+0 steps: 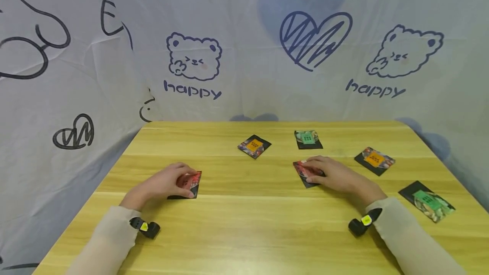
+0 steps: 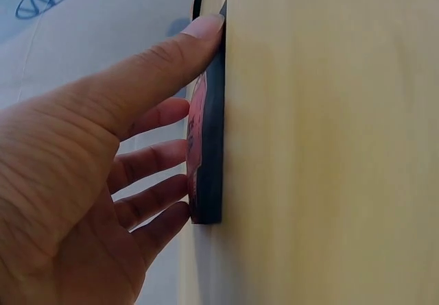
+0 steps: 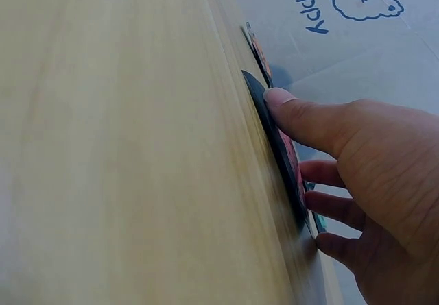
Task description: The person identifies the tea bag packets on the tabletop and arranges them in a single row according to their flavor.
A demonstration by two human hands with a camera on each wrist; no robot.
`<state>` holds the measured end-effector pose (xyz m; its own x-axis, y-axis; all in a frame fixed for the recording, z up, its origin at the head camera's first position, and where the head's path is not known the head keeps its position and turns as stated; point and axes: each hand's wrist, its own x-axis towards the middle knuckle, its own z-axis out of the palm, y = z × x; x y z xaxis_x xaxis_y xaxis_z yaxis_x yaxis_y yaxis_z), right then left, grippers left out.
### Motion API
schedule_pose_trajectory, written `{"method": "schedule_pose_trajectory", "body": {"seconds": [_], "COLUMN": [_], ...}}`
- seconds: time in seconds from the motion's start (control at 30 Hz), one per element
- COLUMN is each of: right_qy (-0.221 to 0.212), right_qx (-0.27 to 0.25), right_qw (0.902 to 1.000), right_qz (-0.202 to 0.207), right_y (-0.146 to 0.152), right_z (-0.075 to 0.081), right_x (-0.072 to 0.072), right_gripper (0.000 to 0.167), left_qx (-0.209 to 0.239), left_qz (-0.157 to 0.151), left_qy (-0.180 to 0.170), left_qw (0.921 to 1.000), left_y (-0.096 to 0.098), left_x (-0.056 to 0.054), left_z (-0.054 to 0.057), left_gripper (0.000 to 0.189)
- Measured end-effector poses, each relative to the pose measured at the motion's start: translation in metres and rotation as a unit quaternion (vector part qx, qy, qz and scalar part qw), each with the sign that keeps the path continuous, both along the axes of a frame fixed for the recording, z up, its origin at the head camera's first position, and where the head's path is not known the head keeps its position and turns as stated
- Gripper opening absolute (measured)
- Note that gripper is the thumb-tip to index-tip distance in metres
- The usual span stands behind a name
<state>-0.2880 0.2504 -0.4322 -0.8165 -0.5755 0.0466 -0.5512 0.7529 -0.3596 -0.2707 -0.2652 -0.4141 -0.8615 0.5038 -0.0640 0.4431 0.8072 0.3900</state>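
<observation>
The left hand [image 1: 164, 182] grips the left red packet [image 1: 192, 182] between thumb and fingers; the right hand [image 1: 338, 175] grips the right red packet [image 1: 304, 173] likewise, one green packet [image 1: 308, 138] lying farther

Surface [image 1: 244, 232]: wood-grained, smooth, faint sheen. Left red-printed packet [image 1: 195, 181] and right red-printed packet [image 1: 301, 172]: smooth, thin, dark parts near matt; paper or plastic film, can't tell. Backdrop [image 1: 244, 75]: cloth-like, matt, lightly creased. Sleeves [image 1: 108, 237]: matt cloth, softly wrinkled. Wrist cameras [image 1: 153, 229]: black, smooth, plastic-looking.
</observation>
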Motion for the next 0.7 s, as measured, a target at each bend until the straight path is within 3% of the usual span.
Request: {"method": "schedule_pose_trajectory", "body": {"seconds": [0.37,0.7], "right_qy": [-0.003,-0.005], "right_qx": [-0.002,0.002], "right_qw": [0.9999,0.9999], "right_qz": [-0.015,-0.009], "right_y": [0.001,0.002], "right_z": [0.005,0.002], "right_x": [-0.002,-0.001], "right_gripper": [0.057,0.061], "left_qx": [0.001,-0.007], "left_qz": [-0.038,-0.074], "left_qy": [-0.016,-0.021], "left_qw": [0.9991,0.9970], "left_y": [0.030,0.046], "left_x": [-0.003,0.002], "left_z": [0.003,0.001], "left_gripper": [0.073,0.073]}}
